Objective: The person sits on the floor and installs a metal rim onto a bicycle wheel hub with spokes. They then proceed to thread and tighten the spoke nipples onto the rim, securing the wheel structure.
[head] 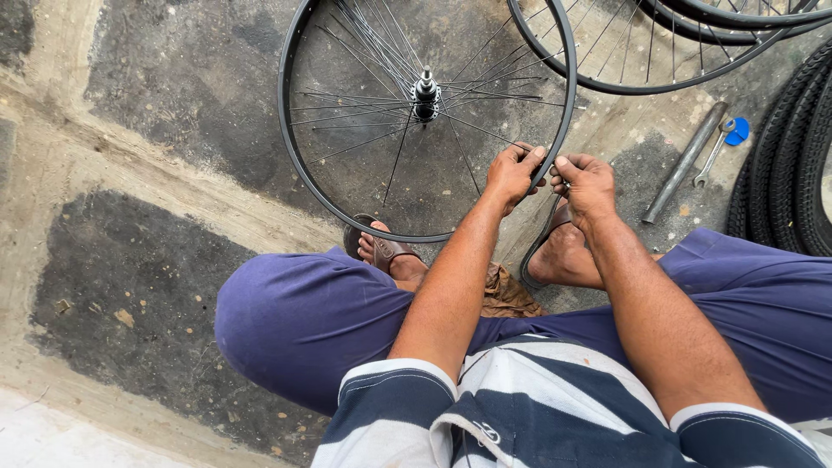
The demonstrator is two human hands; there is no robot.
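Patchy concrete floor (156,173); more rims cut off at the top right. The black spoked wheel (299,156) stood upper centre, left hand (511,173) and right hand (588,184) fingers pinching its lower-right rim; what they pinched was hidden.

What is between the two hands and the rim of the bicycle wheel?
Nothing visible. The left hand and right hand already touch the black wheel rim at its lower right edge, fingers beside a spoke.

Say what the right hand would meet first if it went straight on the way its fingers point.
The right hand points up-left at the rim it already pinches beside the left hand. Going on, it would likely meet the spokes next, though depth is unclear.
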